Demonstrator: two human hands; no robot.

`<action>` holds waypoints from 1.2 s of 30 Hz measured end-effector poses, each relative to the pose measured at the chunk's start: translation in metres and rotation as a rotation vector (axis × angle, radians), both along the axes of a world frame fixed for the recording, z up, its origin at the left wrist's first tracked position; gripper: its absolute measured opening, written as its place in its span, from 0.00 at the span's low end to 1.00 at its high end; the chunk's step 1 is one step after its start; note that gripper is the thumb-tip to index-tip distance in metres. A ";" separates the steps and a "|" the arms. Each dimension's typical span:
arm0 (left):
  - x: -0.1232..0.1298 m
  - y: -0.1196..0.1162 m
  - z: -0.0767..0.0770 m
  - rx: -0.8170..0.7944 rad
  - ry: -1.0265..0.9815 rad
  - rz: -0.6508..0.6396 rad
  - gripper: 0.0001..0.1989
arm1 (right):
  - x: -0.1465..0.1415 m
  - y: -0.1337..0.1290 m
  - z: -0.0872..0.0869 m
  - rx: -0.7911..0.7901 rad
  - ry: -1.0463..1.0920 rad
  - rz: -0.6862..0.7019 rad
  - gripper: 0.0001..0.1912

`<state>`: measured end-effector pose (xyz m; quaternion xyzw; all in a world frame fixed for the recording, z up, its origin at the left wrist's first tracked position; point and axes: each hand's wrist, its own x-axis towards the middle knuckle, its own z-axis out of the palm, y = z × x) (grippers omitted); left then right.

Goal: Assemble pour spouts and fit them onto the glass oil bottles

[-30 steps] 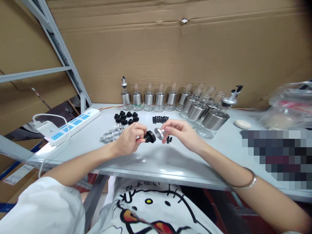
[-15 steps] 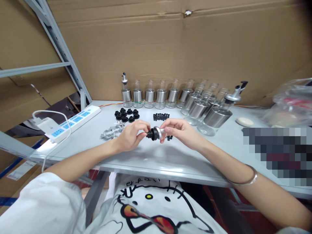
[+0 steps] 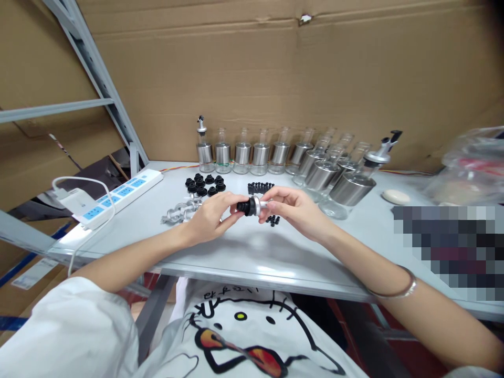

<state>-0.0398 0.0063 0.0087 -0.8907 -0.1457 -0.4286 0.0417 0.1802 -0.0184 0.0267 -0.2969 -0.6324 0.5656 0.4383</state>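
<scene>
Stopper [image 3: 244, 207] and spout [image 3: 258, 206] have come together since the first frame, where a gap showed between them; the bottles [image 3: 261, 155] behind have hardly changed. My left hand [image 3: 212, 218] pinches the stopper by its ribbed end, thumb against fingertips; my right hand [image 3: 299, 215] grips the spout's thin stem. Both parts are up off the table [image 3: 236, 262], roughly level, silver flange against black collar. Can't tell if it's fully seated. To do this well, I'd keep both pieces on one line and push straight, maybe with a slight twist; a tilt would likely leave one side proud. Better to hold the stopper close behind its collar, since the ribs look soft and could fold, and to push near the flange, not the stem tip. Then check that the seam is even all round. Spare stoppers [image 3: 209, 180] sit beyond my left hand, black caps [image 3: 261, 187] beyond the joint, so elbows low and clear of both.
</scene>
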 end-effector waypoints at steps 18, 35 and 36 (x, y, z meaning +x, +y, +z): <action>0.001 -0.002 -0.002 0.013 0.027 0.013 0.09 | 0.007 0.002 -0.003 0.259 -0.401 -0.006 0.15; 0.003 -0.004 -0.003 -0.178 0.007 -0.023 0.04 | 0.006 -0.004 0.002 0.549 -0.564 -0.168 0.13; 0.003 -0.004 -0.003 -0.158 0.010 -0.050 0.04 | 0.006 -0.005 0.003 0.517 -0.570 -0.144 0.14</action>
